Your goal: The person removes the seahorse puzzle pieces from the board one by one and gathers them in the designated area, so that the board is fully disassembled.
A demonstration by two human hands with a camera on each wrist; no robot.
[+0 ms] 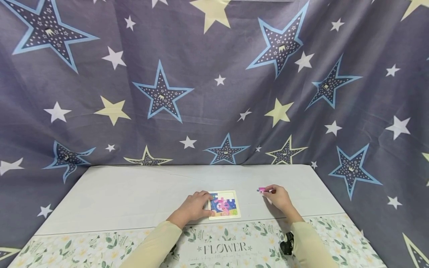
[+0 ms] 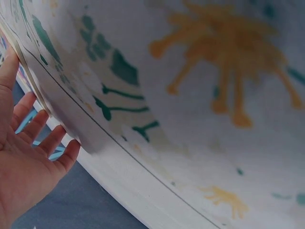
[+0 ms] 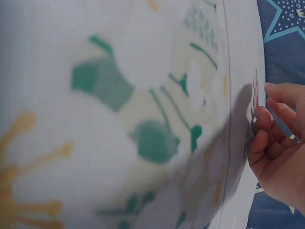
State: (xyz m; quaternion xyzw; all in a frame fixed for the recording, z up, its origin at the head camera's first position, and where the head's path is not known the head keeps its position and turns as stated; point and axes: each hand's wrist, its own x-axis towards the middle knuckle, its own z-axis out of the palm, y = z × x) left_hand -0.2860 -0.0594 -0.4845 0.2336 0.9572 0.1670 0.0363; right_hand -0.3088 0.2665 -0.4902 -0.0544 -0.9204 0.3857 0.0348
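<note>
A small jigsaw puzzle tray (image 1: 238,209) with a cream border lies flat near the table's middle. Joined pieces in it show a pink figure on blue, while pale bare backing shows along its upper right. My left hand (image 1: 194,206) rests at the tray's left edge, fingers spread and only slightly bent, as the left wrist view also shows. To the right of the tray, my right hand (image 1: 279,198) pinches a pink puzzle piece (image 1: 261,190) between thumb and fingers, raised over the table. In the right wrist view the piece (image 3: 255,90) appears edge-on at the fingertips.
White table surface (image 1: 134,197) surrounds the tray. A floral cloth (image 1: 110,242) with the word FLOWER covers the near side. Behind the table hangs a dark curtain (image 1: 201,111) printed with stars. A black object (image 1: 286,243) sits by the right sleeve.
</note>
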